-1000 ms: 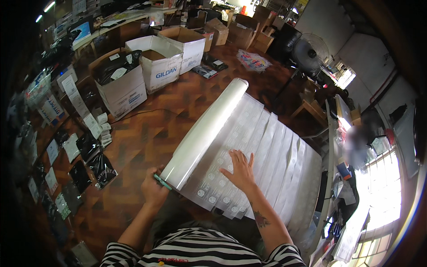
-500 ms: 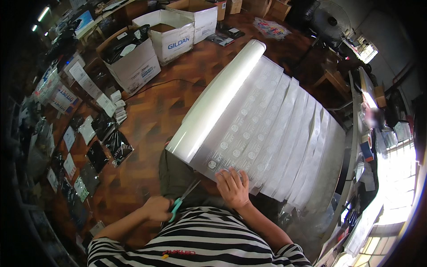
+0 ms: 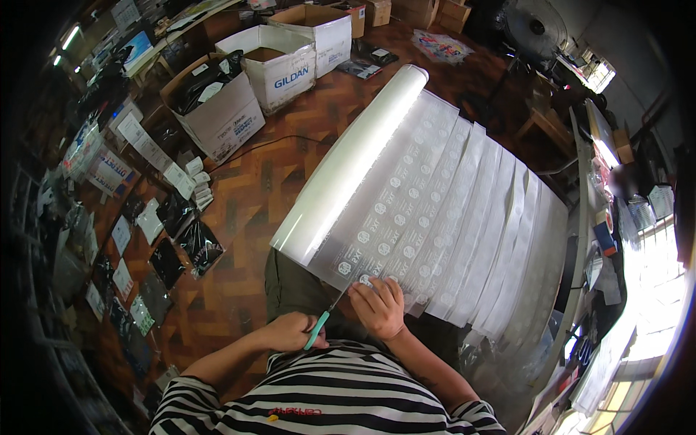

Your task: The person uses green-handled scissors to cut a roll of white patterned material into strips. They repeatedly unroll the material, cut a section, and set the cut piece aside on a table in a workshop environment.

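Observation:
My left hand (image 3: 293, 332) is closed round the turquoise handles of a pair of scissors (image 3: 317, 330). The blades point up and to the right, with their tips at the near edge of a sheet of translucent film (image 3: 406, 217) printed with rows of white round marks and lettering. At that edge, just right of the blades, my right hand (image 3: 378, 308) grips the film with bent fingers on top; its thumb is hidden. A thick, glossy film roll (image 3: 355, 163) lies slantwise along the sheet's left side. Toward the right, the film lies in overlapping strips.
Open cardboard boxes (image 3: 217, 119) stand at the back left, one holding black bags. Packed black garments (image 3: 199, 243) and paper slips lie on the parquet floor at left. A standing fan (image 3: 536, 29) is at the far right. A cluttered table (image 3: 583, 217) runs along the right side.
My left hand has moved up and right, bringing the scissors to the film's near edge. My right hand stays at that edge, its fingers drawn closer together.

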{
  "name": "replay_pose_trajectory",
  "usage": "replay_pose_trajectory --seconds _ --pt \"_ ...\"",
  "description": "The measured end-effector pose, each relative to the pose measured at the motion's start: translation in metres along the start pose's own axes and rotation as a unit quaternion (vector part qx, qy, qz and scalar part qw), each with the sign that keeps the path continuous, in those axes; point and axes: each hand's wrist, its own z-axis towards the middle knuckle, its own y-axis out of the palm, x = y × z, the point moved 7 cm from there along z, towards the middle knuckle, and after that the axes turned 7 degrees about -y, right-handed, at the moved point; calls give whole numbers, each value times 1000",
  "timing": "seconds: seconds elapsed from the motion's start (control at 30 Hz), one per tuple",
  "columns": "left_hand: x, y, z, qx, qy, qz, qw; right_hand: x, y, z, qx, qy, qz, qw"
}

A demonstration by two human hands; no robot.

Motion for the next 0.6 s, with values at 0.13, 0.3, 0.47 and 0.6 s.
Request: replay_pose_trajectory --seconds 0.13,0.3,0.47,0.6 --pt "0 3 -1 -27 -7 -42 999 1 1 -2 3 2 8 1000" --pt "2 2 1 -23 2 -61 998 2 -1 2 10 7 17 1000" --pt "-5 4 4 -29 -28 -59 997 3 0 0 16 10 25 1000" --pt "1 0 4 -25 -24 -21 999 3 3 -2 14 7 33 999"
